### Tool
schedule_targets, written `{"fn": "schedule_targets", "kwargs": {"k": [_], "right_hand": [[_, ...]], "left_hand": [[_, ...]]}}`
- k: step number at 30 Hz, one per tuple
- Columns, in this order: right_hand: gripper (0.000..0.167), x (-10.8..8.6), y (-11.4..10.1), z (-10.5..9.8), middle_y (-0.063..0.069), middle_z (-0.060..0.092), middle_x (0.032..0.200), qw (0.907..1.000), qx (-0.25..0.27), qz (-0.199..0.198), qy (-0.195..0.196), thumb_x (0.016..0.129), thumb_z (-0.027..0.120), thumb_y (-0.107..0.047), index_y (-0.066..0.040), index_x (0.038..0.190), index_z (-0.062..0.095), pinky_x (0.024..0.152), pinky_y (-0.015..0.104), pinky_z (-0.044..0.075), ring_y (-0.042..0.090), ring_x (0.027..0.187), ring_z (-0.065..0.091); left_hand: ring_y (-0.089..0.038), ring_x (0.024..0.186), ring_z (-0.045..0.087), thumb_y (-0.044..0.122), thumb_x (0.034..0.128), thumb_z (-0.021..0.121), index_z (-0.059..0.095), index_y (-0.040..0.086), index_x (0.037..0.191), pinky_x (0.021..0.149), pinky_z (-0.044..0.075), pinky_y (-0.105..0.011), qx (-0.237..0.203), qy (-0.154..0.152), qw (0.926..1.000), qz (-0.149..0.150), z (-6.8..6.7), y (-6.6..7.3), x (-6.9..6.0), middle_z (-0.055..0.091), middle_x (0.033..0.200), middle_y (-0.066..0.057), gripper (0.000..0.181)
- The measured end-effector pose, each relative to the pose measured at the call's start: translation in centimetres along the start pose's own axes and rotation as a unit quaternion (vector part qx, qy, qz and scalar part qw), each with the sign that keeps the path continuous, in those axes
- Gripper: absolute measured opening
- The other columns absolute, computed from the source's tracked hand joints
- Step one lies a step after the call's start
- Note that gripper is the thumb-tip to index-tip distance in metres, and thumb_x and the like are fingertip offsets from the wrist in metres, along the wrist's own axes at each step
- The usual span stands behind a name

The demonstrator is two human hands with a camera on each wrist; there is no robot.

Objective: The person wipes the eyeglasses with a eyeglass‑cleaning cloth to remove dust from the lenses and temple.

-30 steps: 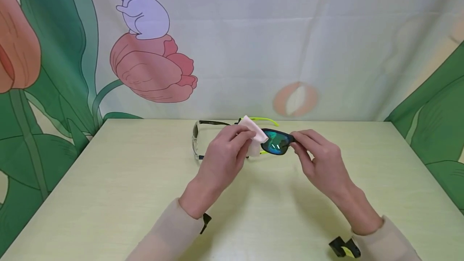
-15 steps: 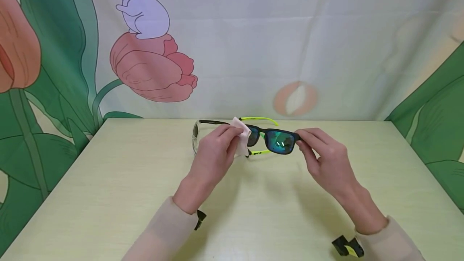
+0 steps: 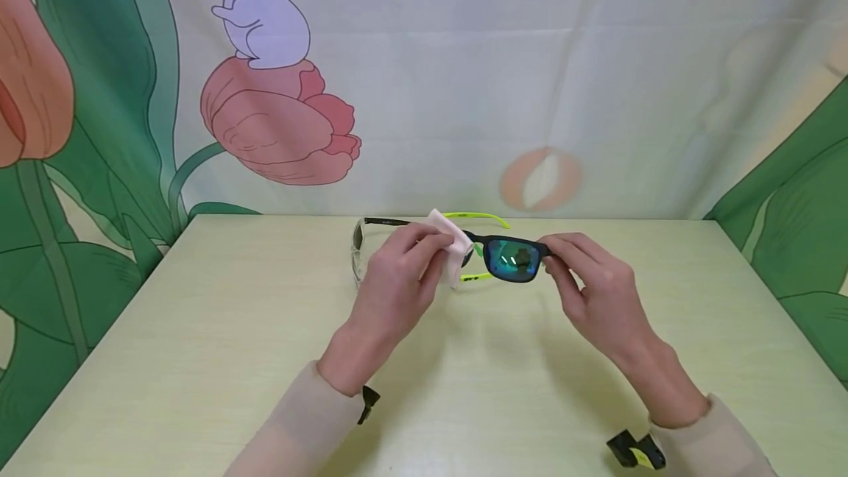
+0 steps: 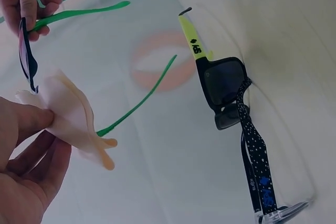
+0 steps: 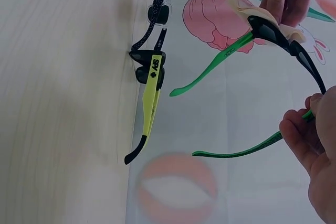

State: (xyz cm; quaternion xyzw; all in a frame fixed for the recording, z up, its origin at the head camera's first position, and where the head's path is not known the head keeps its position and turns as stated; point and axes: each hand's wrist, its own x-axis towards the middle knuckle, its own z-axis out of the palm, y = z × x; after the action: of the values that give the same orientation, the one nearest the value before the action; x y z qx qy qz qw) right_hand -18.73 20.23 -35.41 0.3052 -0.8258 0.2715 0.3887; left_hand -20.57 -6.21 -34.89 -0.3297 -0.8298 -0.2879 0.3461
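Sunglasses with a dark frame, blue-green mirrored lenses and green temples are held up above the table. My right hand pinches them at the hinge corner on the right. A pale pink cloth is pinched by my left hand over the other lens, which it mostly hides in the head view. From the right wrist view, the cloth lies against the front of that lens and both green temples stand unfolded.
Behind the hands, sunglasses with yellow temples lie on the table. Beside them are clear-framed sunglasses with dark speckled temples. A printed curtain hangs at the table's far edge.
The right hand has shifted slightly right with the sunglasses. The left hand with the cloth moved left, baring part of the left lens, then came back a little right over it.
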Motion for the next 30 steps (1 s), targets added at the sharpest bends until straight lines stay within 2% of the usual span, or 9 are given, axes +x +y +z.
{"fn": "schedule_targets", "kwargs": {"k": [5, 13, 20, 26, 30], "right_hand": [[0.031, -0.03, -0.1, 0.09, 0.01, 0.07, 0.102, 0.9999, 0.008, -0.003, -0.006, 0.081, 0.078, 0.016, 0.003, 0.108, 0.073, 0.082, 0.018, 0.056, 0.018, 0.087, 0.07], [0.032, -0.31, -0.31, 0.24, 0.011, 0.068, 0.103, 0.9994, 0.015, 0.012, -0.029, 0.081, 0.077, 0.018, 0.003, 0.109, 0.07, 0.09, 0.006, 0.046, 0.018, 0.089, 0.067], [0.032, -0.36, -0.31, 0.15, 0.012, 0.068, 0.105, 0.9991, 0.007, 0.02, -0.036, 0.082, 0.076, 0.017, 0.004, 0.11, 0.069, 0.092, 0.009, 0.047, 0.02, 0.091, 0.068], [0.031, -0.45, 0.12, 0.08, 0.013, 0.068, 0.104, 0.9998, 0.005, 0.005, -0.019, 0.081, 0.077, 0.018, 0.005, 0.109, 0.068, 0.089, 0.013, 0.051, 0.02, 0.089, 0.068], [0.032, -0.49, 0.51, 0.15, 0.013, 0.068, 0.104, 0.9998, 0.009, 0.003, -0.017, 0.081, 0.076, 0.018, 0.005, 0.109, 0.068, 0.089, 0.013, 0.051, 0.02, 0.089, 0.068]], "left_hand": [[-0.027, 0.1, 0.065, -0.005, 0.0874, 0.078, 0.076, 0.001, 0.107, 0.082, 0.061, -0.034, -0.017, 0.012, 0.9996, 0.021, 0.15, 0.47, -0.07, 0.067, 0.107, -0.012, 0.02], [-0.027, 0.098, 0.063, -0.005, 0.088, 0.077, 0.076, 0.0, 0.106, 0.081, 0.06, -0.031, -0.029, 0.025, 0.9984, 0.042, 0.15, 0.83, -0.06, 0.066, 0.107, -0.012, 0.019], [-0.027, 0.101, 0.064, -0.005, 0.0873, 0.078, 0.076, 0.0, 0.107, 0.084, 0.06, -0.033, -0.027, 0.025, 0.9986, 0.038, 0.03, 0.57, -0.1, 0.067, 0.109, -0.012, 0.021], [-0.029, 0.105, 0.064, -0.006, 0.0876, 0.077, 0.075, 0.001, 0.107, 0.088, 0.059, -0.035, -0.021, 0.018, 0.9992, 0.029, -0.33, 0.17, -0.37, 0.067, 0.11, -0.012, 0.02], [-0.029, 0.103, 0.065, -0.006, 0.0864, 0.079, 0.075, 0.001, 0.108, 0.085, 0.06, -0.036, -0.008, 0.013, 0.9997, 0.021, -0.66, -0.13, -0.61, 0.068, 0.109, -0.013, 0.023]]}}
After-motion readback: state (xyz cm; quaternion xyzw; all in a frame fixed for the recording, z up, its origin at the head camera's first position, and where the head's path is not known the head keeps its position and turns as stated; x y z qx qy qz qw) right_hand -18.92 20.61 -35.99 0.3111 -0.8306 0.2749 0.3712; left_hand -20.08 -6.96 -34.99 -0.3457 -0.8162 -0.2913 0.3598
